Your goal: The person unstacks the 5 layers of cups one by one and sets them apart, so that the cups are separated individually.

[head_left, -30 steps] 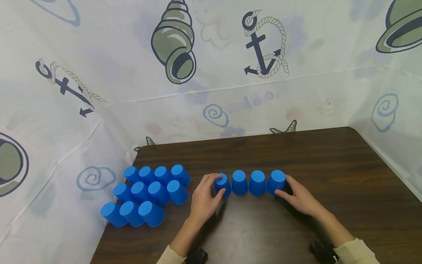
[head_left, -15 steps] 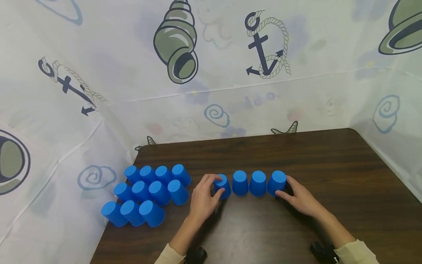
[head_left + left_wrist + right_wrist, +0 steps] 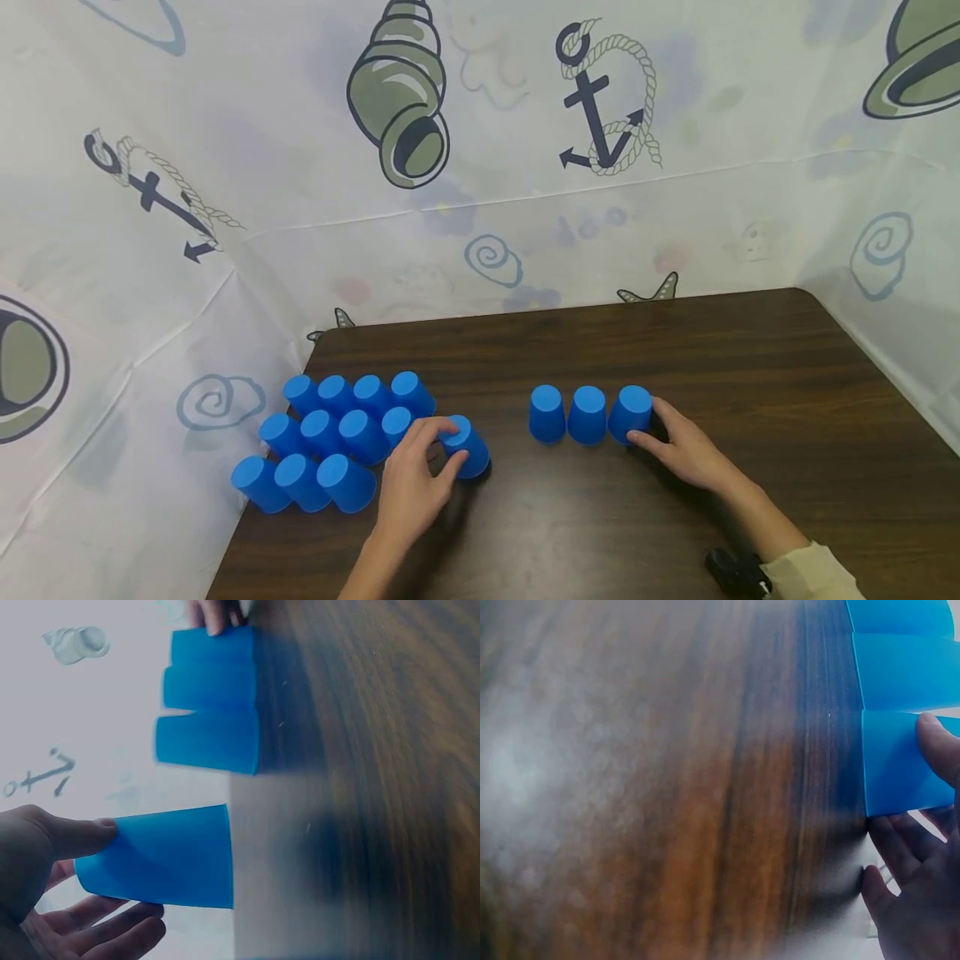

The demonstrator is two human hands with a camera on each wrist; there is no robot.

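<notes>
My left hand [image 3: 415, 490] grips an upside-down blue plastic cup [image 3: 470, 454] between thumb and fingers. In the left wrist view that cup [image 3: 169, 855] is lifted, its rim apart from the table. To the right, three more blue cups stand upside down in a short row: a left one [image 3: 547, 415], a middle one [image 3: 587, 417] and a right one [image 3: 628, 415]. My right hand [image 3: 688, 452] holds the right cup, thumb at the front and fingers round its far side. In the right wrist view, the thumb lies against this cup [image 3: 904, 765].
On the left of the brown wooden table [image 3: 600, 533], several upside-down blue cups [image 3: 364, 439] stand in three rows. My left hand partly hides one cup [image 3: 396, 422] of the middle row. A white patterned cloth [image 3: 495, 142] hangs behind and beside the table.
My left hand has taken the leftmost cup out of the row and carried it left, towards the group of cups. My right hand has stayed at the right cup.
</notes>
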